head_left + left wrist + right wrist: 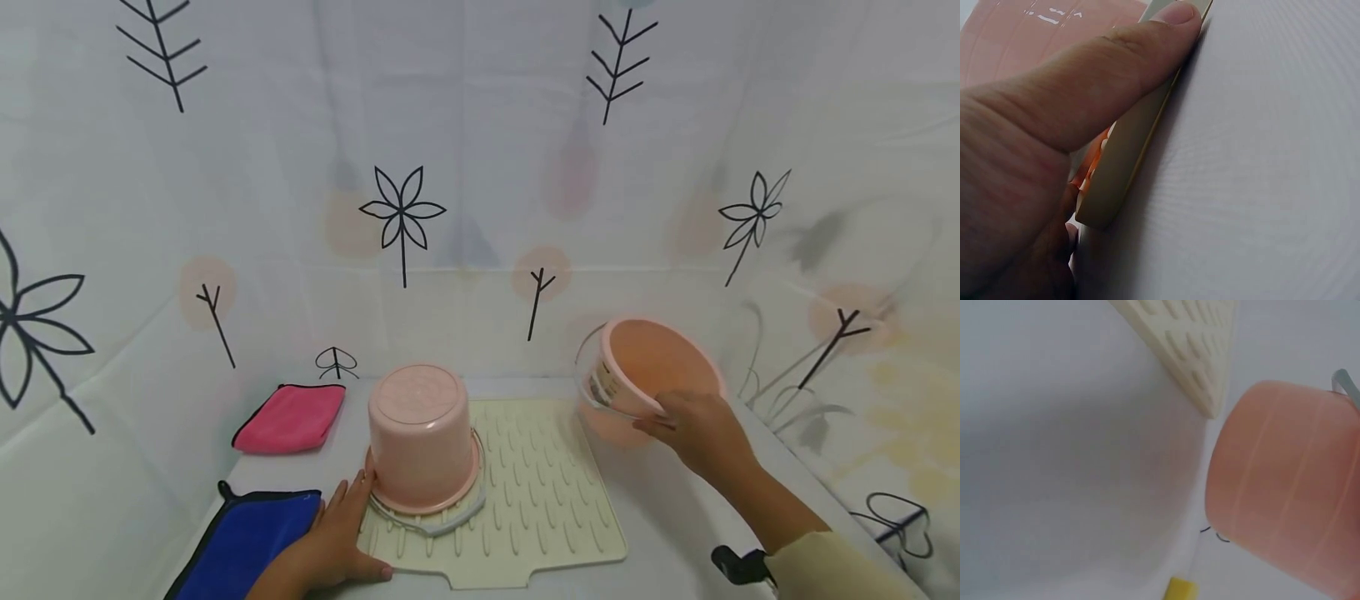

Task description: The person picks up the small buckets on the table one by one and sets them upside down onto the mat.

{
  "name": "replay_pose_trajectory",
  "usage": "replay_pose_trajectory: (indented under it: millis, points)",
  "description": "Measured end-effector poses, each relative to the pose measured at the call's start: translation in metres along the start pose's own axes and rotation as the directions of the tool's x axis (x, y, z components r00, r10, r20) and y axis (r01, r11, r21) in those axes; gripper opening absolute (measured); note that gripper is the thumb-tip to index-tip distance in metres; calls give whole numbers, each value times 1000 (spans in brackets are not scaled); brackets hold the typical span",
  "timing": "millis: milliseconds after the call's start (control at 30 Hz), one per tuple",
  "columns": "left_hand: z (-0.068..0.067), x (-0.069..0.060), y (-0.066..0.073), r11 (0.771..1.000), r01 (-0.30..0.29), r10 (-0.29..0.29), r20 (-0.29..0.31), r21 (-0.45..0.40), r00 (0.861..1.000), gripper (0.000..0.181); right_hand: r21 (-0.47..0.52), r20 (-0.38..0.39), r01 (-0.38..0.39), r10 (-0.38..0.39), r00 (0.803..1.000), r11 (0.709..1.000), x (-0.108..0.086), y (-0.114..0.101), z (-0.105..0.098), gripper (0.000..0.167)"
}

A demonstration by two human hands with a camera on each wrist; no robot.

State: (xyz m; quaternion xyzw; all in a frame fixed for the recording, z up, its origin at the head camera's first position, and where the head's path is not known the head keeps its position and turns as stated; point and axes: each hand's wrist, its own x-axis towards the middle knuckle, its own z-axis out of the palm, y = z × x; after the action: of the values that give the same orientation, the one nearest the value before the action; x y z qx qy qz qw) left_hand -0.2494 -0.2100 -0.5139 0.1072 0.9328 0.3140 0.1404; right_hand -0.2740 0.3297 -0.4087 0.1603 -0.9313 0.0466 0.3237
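A pink plastic bucket [420, 442] stands upside down on the left part of a cream ridged drying mat [547, 475], its pale handle lying around the rim. My left hand [330, 533] rests at the mat's near left corner. Its thumb [1141, 50] lies straight along the front edge, and the fingers stretch up beside the bucket's rim. To the right, my right hand [705, 433] grips the rim of a second pink bucket [630, 367]. This bucket is tilted, mouth partly towards me, with its thin handle hanging on the left side. Its ribbed outside [1279, 481] shows in the right wrist view.
A folded pink cloth [288, 418] lies at the back left, and a blue cloth [247, 542] with black edging nearer me. A patterned white sheet [465, 125] hangs behind the white table [675, 525]. Something small and yellow [1180, 589] shows low in the right wrist view.
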Motion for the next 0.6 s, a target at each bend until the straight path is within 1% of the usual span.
replay_pose_trajectory:
  millis: [200,300,467,533,600]
  points:
    - [2,1,-2,1000,2,-2,-2,0,1000,156,45,-56,10,-8,998,999,-5,-12,-1,50]
    - [2,0,-3,1000,-2,2,0,-2,1000,156,82,-68,-4,9,998,997,-9,-18,-1,49]
    - [1,-1,-1,1000,-4,4,2,-3,1000,155,154,-66,-57,68,995,986,-15,-30,0,48]
    - [1,-1,0,1000,-6,6,-2,0,1000,154,192,-46,-104,115,992,976,-17,-36,1,49]
    - [1,-1,-1,1000,-9,9,-8,2,1000,154,249,-11,-175,183,983,953,-20,-41,2,47]
